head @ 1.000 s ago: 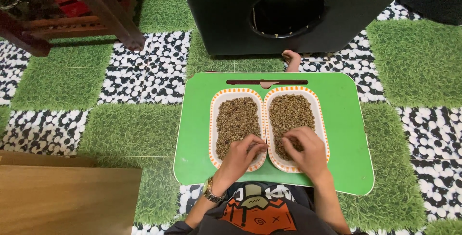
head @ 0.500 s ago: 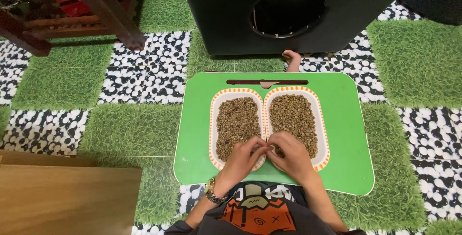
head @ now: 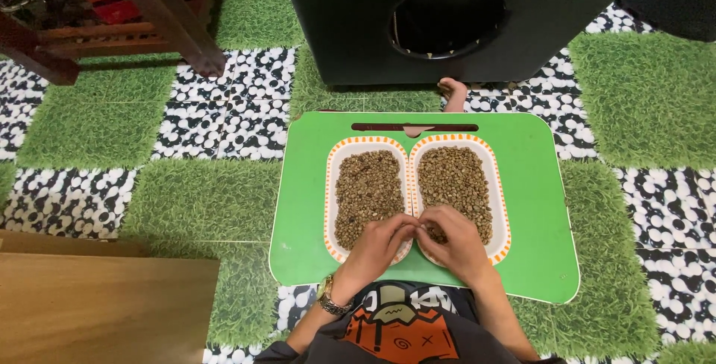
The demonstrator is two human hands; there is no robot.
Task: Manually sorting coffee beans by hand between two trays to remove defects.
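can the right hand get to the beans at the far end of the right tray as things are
Probably yes. The right hand rests at the near end of the right tray, and the beans beyond it lie uncovered, with nothing over them. The left hand stays over the left tray.

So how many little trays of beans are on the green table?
2. The left tray and the right tray sit side by side on the green table. Both hands, the left hand and the right hand, cover their near ends.

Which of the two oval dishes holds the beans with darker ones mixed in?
The left dish, under the left hand; the right dish's beans look evenly pale.
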